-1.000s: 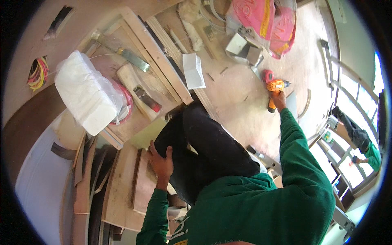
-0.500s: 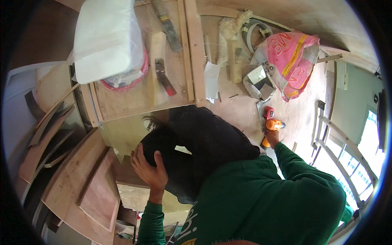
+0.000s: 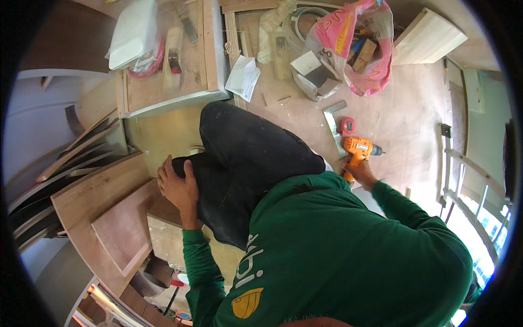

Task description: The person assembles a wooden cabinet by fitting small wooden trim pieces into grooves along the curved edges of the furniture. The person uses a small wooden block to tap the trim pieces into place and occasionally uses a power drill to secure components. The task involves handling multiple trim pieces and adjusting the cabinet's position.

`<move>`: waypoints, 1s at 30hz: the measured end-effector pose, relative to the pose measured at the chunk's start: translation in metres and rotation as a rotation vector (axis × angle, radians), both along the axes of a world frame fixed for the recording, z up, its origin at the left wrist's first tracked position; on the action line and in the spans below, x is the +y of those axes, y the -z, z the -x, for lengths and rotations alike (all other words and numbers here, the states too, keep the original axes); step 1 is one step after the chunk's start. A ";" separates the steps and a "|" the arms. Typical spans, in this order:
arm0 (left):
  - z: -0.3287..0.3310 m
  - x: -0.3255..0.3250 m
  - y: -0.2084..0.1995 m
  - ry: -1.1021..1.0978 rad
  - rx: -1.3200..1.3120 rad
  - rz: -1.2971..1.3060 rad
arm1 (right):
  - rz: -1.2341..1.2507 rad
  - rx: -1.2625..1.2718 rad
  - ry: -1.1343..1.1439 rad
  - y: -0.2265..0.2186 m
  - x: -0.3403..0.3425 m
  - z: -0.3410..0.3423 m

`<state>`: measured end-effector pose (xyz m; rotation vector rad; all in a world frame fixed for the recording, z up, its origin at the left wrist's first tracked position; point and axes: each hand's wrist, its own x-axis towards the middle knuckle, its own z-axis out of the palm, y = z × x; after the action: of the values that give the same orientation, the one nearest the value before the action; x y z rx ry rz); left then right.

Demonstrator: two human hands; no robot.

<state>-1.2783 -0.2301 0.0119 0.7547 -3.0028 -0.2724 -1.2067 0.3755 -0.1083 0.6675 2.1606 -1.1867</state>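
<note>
My right hand point(image 3: 360, 173) is wrapped round the handle of an orange cordless drill point(image 3: 358, 148), whose dark chuck points to the right. The drill is on or just over the wooden surface; I cannot tell which. Close beside it are a red tape measure point(image 3: 347, 126) and a metal square point(image 3: 333, 126). My left hand point(image 3: 181, 188) rests on my knee in black trousers point(image 3: 239, 163), its fingers spread and holding nothing.
Farther off stand an open box point(image 3: 316, 79) and a pink sack point(image 3: 354, 32) with wood pieces inside. A folded paper point(image 3: 243, 78) lies by a raised wooden tray point(image 3: 147, 101) holding a white container point(image 3: 132, 35) and a scraper point(image 3: 174, 57). Boards point(image 3: 103, 201) lean at left.
My view has shifted, bringing more of the drill, the square and the sack's opening into sight. My right hand still grips the drill, and my left hand stays on the knee.
</note>
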 end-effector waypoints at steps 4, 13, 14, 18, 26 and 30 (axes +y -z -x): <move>-0.024 -0.004 0.008 -0.002 0.006 0.068 | -0.363 -0.328 -0.927 -0.107 -0.014 0.067; -0.046 -0.008 0.000 -0.101 -0.027 0.166 | -0.187 1.107 -0.815 -0.099 -0.240 0.283; -0.048 -0.007 -0.008 -0.118 -0.047 0.140 | -0.240 1.178 -0.868 -0.085 -0.257 0.302; -0.084 -0.002 -0.038 -0.150 0.054 0.175 | -0.348 1.064 -1.185 -0.073 -0.291 0.347; -0.048 0.075 -0.096 -0.001 0.583 -0.559 | -0.018 1.015 -1.060 -0.237 -0.318 0.279; -0.011 0.071 -0.107 0.063 0.675 -0.641 | 0.416 0.833 -1.234 -0.256 -0.368 0.258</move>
<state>-1.2674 -0.1588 0.1188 0.4465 -2.2783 -1.2416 -1.4646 0.0076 0.1480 -1.3821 2.0840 -1.1287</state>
